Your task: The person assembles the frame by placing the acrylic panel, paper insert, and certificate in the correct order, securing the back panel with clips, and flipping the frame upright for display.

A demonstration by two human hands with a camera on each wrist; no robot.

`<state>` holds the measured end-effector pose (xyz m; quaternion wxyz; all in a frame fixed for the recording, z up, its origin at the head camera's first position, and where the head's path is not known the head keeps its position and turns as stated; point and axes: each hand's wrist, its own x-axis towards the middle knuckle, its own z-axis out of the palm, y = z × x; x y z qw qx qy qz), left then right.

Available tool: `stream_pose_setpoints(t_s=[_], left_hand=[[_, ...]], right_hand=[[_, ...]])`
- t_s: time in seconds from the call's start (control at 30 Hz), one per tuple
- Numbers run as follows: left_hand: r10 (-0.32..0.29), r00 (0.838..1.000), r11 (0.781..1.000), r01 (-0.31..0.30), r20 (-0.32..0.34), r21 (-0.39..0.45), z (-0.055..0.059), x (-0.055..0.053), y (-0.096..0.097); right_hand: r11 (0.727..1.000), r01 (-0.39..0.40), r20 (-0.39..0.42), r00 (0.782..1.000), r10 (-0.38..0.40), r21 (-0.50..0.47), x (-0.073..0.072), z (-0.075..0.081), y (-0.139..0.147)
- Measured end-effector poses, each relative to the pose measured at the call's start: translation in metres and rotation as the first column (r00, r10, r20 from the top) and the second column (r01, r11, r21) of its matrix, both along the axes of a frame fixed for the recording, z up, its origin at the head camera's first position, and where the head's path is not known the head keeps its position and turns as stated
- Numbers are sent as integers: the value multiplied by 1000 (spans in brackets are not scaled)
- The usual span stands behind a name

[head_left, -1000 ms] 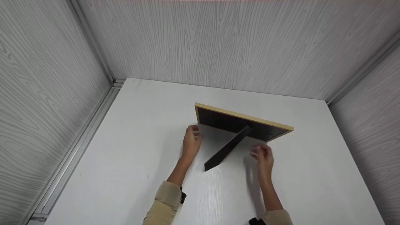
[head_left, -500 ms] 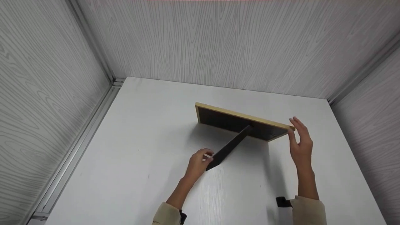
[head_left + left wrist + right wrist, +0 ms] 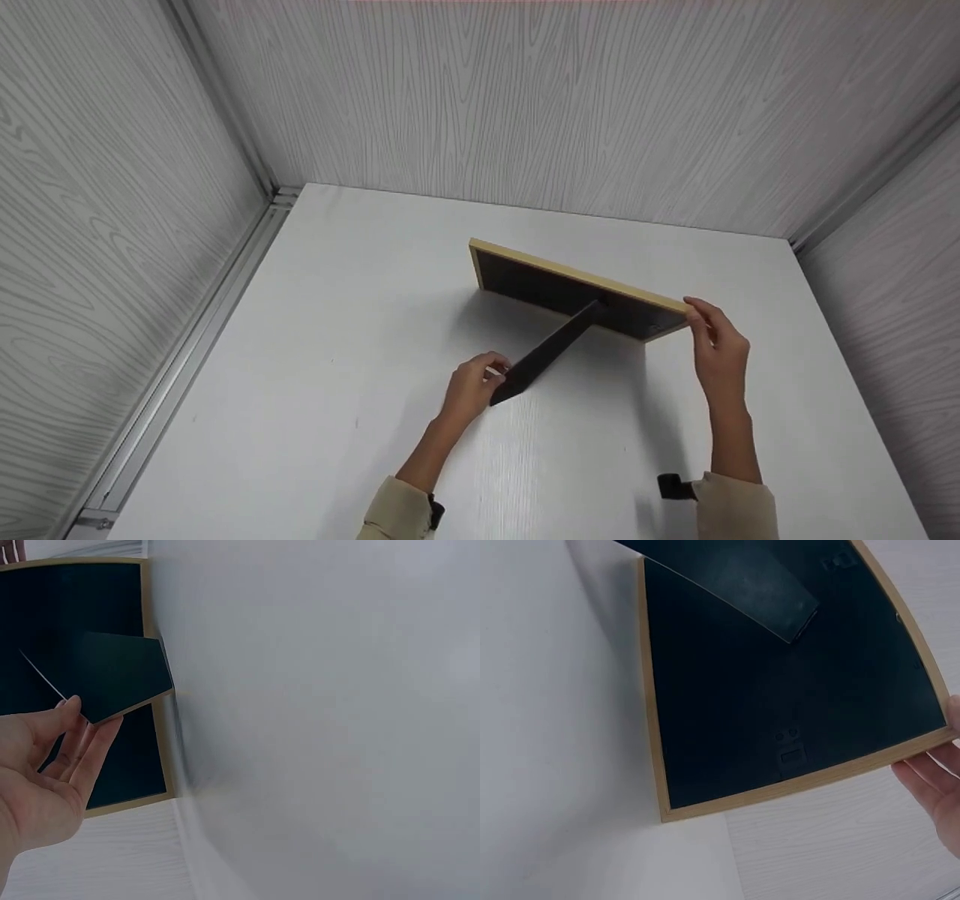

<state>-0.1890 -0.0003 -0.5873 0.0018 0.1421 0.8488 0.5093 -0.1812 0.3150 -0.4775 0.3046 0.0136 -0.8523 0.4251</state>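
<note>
A picture frame with a light wooden border and black back stands on the white table, its back towards me. From that back a black easel leg slants down to the tabletop. My left hand pinches the leg near its lower end, thumb on one face and fingers on the other, as the left wrist view shows with the leg. At the frame's upper right corner, my right hand grips the wooden border between thumb and fingers. The front of the frame is hidden.
The white table runs back to a grey wood-grain wall. More grained panels close in the left and right sides, with a metal rail along the left edge. Black wrist straps show at the sleeves.
My left hand has come down from the frame's lower left to the leg's end. My right hand has moved up and right and closed on the upper corner. The frame has shifted slightly.
</note>
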Motion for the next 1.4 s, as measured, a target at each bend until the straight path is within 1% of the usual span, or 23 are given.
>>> stream_pose_setpoints(t_s=[0.13, 0.2, 0.3, 0.43, 0.6, 0.67, 0.87, 0.97, 1.03, 1.1, 1.13, 1.17, 1.2, 1.23, 1.27, 1.3, 1.33, 1.37, 1.4], left_hand=[[21, 1000, 999, -21, 8, -33, 0, -7, -5], [34, 999, 998, -34, 9, -45, 0, -12, -8], [42, 999, 997, -42, 11, -68, 1, -20, -13], [29, 999, 996, -28, 16, -90, 1, -31, -21], [2, 1000, 997, 0, 31, -77, -1, -45, -29], [1, 1000, 997, 1, 30, -74, -2, -50, -33], [7, 1000, 997, -6, 17, -77, -4, -58, -39], [-26, 999, 997, 28, 31, -70, -1, -61, -41], [-40, 998, 995, 43, 44, -89, 6, -63, -41], [-36, 999, 990, 40, 30, -133, 20, -65, -38], [-28, 1000, 986, 29, 12, -163, 29, -65, -35], [-16, 1000, 982, 13, -14, -190, 40, -64, -30], [0, 998, 976, -13, -58, -218, 51, -63, -23], [10, 994, 971, -36, -111, -237, 64, -61, -15], [13, 986, 968, -54, -167, -243, 76, -57, -6], [9, 974, 968, -66, -227, -244, 88, -53, 5], [-6, 956, 967, -70, -295, -247, 100, -48, 17], [-27, 931, 965, -72, -365, -254, 110, -42, 29], [-59, 896, 961, -69, -440, -269, 118, -36, 42]], right_hand=[[998, 50, -33, 998, -49, 24, 0, -13, -3], [997, 70, -54, 996, -67, 43, 2, -15, -8], [993, 101, -63, 993, -97, 66, 8, -16, -18], [988, 138, -50, 990, -134, 74, 14, -15, -30], [983, 167, -18, 986, -167, 81, 23, -13, -45], [981, 175, -1, 984, -176, 85, 26, -12, -51], [978, 181, 28, 982, -185, 107, 31, -11, -64], [979, 176, 34, 983, -180, 104, 31, -10, -65], [980, 171, 41, 984, -176, 99, 30, -9, -64], [983, 163, 49, 985, -168, 89, 29, -9, -63], [984, 159, 52, 985, -164, 84, 28, -9, -63], [984, 156, 55, 985, -161, 81, 28, -9, -63], [985, 152, 58, 986, -157, 77, 28, -9, -63], [986, 147, 60, 987, -151, 73, 28, -8, -63], [987, 142, 61, 987, -147, 69, 27, -8, -63], [988, 137, 64, 988, -141, 64, 27, -8, -63], [989, 135, 68, 988, -139, 61, 27, -7, -62], [990, 132, 74, 988, -136, 55, 27, -8, -61], [991, 129, 81, 988, -132, 46, 27, -8, -60]])
